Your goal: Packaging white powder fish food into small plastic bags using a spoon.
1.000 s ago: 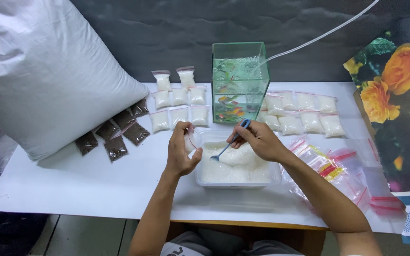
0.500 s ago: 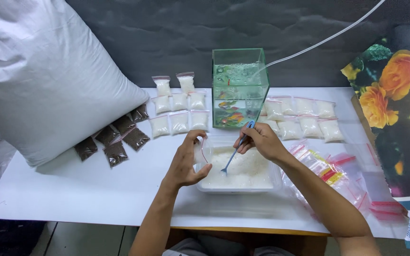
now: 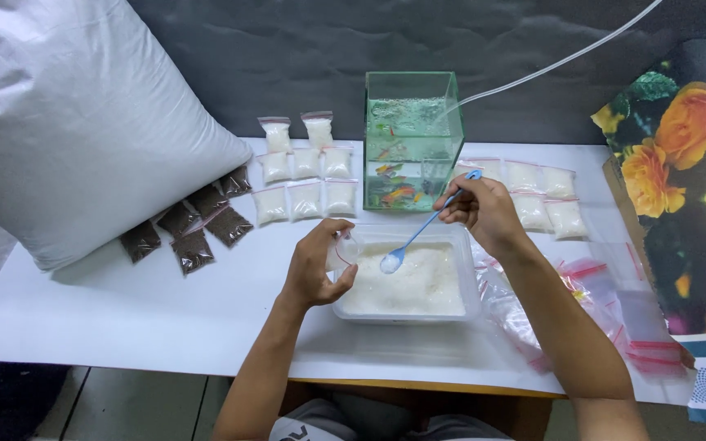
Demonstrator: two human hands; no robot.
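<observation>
My left hand (image 3: 315, 265) grips a small clear zip bag (image 3: 343, 249) with its mouth held over the left rim of a clear plastic tub (image 3: 470, 304) of white granules. My right hand (image 3: 484, 209) pinches the top of a blue long-handled spoon (image 3: 424, 230). The spoon's bowl, heaped with white granules, hangs just right of the bag's mouth, above the tub.
A small glass fish tank (image 3: 412, 140) with a clear air tube (image 3: 557, 61) stands behind the tub. Filled white packets (image 3: 304, 174) lie to its left and more packets (image 3: 542, 196) to its right. Dark packets (image 3: 194, 226) sit by a big white sack (image 3: 67, 122). Empty zip bags (image 3: 590, 298) pile at the right.
The spoon dipped into the tub and has come up loaded, now level with the bag's mouth. My left hand shifted the bag slightly lower and toward the tub.
</observation>
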